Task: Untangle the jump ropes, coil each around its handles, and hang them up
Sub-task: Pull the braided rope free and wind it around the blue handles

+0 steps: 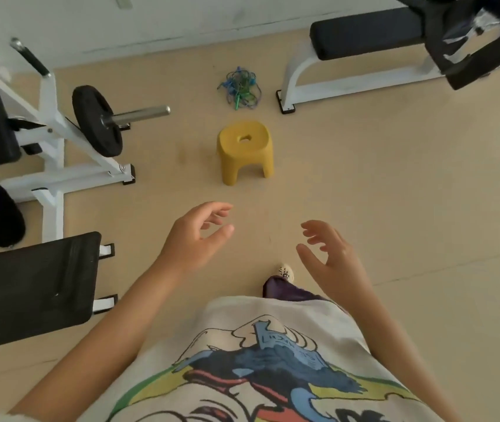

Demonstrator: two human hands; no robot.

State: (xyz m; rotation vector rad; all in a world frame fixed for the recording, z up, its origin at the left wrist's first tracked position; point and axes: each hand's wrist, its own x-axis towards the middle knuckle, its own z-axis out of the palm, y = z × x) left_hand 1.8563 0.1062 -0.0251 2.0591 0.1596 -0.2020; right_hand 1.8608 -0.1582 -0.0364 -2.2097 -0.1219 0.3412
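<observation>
Head view: tangled jump ropes (239, 88) heaped without clear axis; left hand (195, 236) and right hand (332, 257) loosely spread, empty.

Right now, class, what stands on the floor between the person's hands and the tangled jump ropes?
In the head view, a yellow plastic stool stands between the hands and the tangled jump ropes; otherwise bare floor.

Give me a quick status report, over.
Left hand and right hand open, empty. Jump ropes tangled on floor, untouched. Yellow stool stands between.
</observation>
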